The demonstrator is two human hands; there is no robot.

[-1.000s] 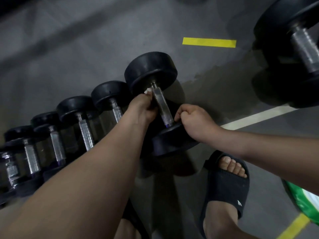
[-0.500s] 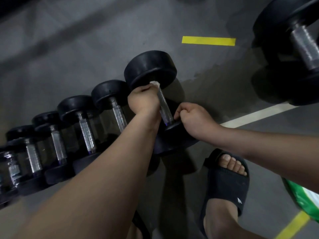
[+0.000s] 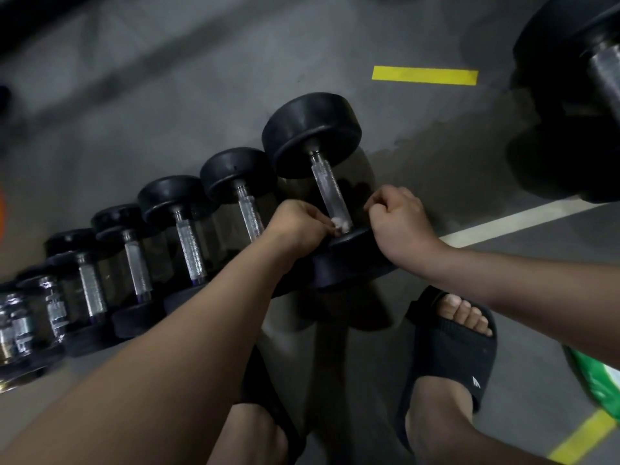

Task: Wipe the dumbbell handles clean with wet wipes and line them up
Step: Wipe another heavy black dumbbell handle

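The largest dumbbell, black with a metal handle, lies at the right end of a row on the grey floor. My left hand pinches a white wet wipe against the near end of that handle, just above the near weight head. My right hand is curled in a fist over the rim of that near head, on the handle's right side. Several smaller dumbbells lie side by side to the left, handles parallel.
A much bigger dumbbell sits at the top right. A green packet lies at the right edge. My feet in black sandals stand just behind the row. Yellow tape and a white line mark the floor.
My left hand has slid the wipe from the far end of the handle down to its near end. My right hand has stayed on the near head.
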